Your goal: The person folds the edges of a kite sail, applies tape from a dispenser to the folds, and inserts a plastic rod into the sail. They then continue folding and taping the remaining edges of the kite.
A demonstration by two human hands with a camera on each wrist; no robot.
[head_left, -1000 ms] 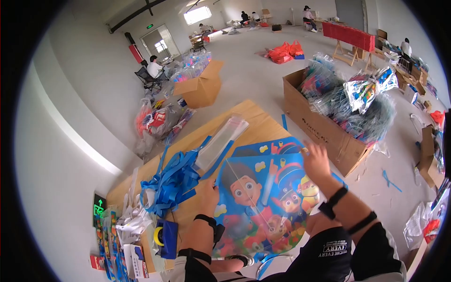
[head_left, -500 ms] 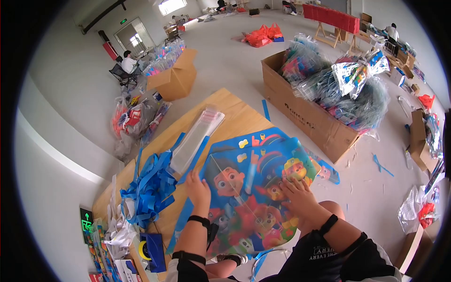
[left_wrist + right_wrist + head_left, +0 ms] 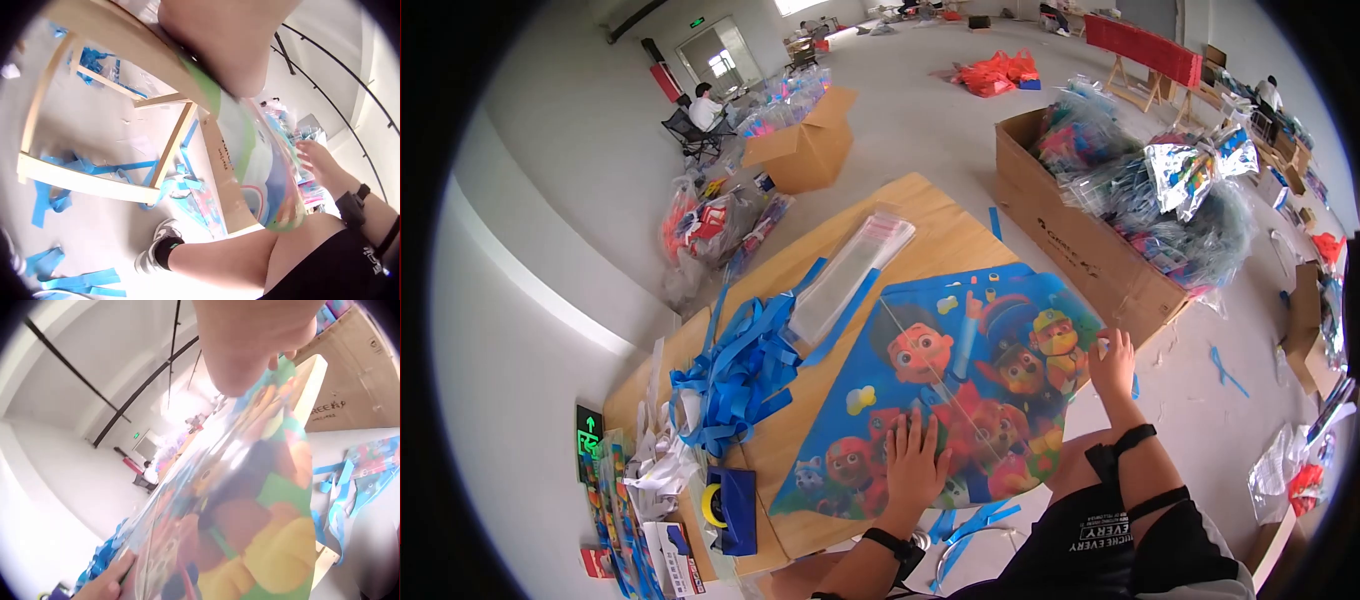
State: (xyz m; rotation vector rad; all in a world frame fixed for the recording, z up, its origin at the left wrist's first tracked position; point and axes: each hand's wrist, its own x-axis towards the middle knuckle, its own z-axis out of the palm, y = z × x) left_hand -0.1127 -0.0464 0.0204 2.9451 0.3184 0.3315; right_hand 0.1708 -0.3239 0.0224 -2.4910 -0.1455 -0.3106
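A blue plastic kite (image 3: 920, 350), printed with cartoon characters, lies spread over the near corner of the wooden table (image 3: 920, 215). A thin line runs diagonally across its print. My left hand (image 3: 913, 465) rests flat on the lower part of the kite, fingers spread. At the kite's right edge, my right hand (image 3: 1112, 368) has its fingers curled and pinches the border. From the right wrist view, the same hand (image 3: 262, 344) sits over the far end of the glossy sheet.
Left of the kite lie tangled blue ribbons (image 3: 740, 370), clear plastic sleeves (image 3: 850, 285) and a blue tape dispenser (image 3: 735, 510). A large carton (image 3: 1080, 245) of bagged goods stands beyond the table's right side. Blue strips (image 3: 81, 278) litter the floor near my feet.
My left hand has gone from the kite's left edge onto its lower part. The right hand has moved off the print to the right edge. The kite's lower left corner now lies spread out.
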